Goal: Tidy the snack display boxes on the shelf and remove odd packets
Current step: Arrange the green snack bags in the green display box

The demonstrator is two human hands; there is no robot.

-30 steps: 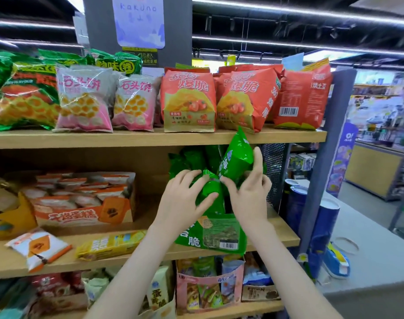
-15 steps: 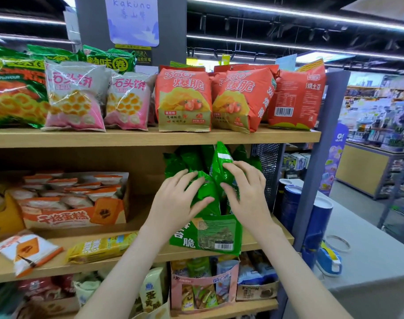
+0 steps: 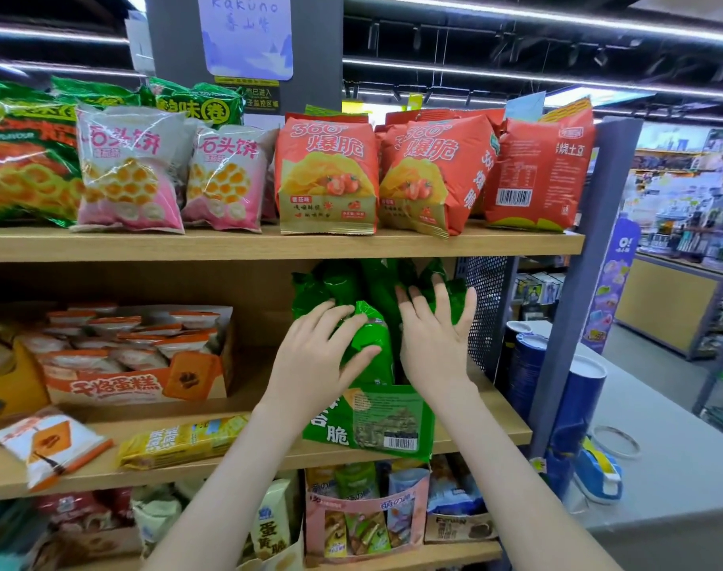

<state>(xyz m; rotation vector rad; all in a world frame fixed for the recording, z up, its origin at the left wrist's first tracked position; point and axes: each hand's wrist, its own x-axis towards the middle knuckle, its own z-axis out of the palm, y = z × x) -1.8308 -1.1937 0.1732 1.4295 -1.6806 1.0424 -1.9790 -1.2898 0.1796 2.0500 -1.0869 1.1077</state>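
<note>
Two hands are on the green packets, which stand upright and crowded in the green box at the 3 o'clock end of the middle shelf. The left hand lies over the front packet. Its fingers are spread and nearly straight on the packet's top, the thumb stretches toward 3 o'clock across its face, and nothing is clenched. The right hand, just at 3 o'clock of the left, is flat and released too. Its fingers point to 12 o'clock and press on the rear packets. A strip of green foil shows between the two hands. The box's printed front, with a barcode, tilts forward over the shelf edge at 6 o'clock of the hands.

At 9 o'clock of the green box, well apart, sits an orange box full of white-and-orange packets. Toward 7 o'clock of it a white packet lies loose near the shelf's front edge. A yellow packet lies flat between that one and the green box.

On the top shelf, at 12 o'clock of the hands, red bags stand in a row, with pink bags at their 9 o'clock. At 6 o'clock of the green box, one shelf down, a pink box holds mixed packets. A black mesh panel stands at 3 o'clock of the right hand.
</note>
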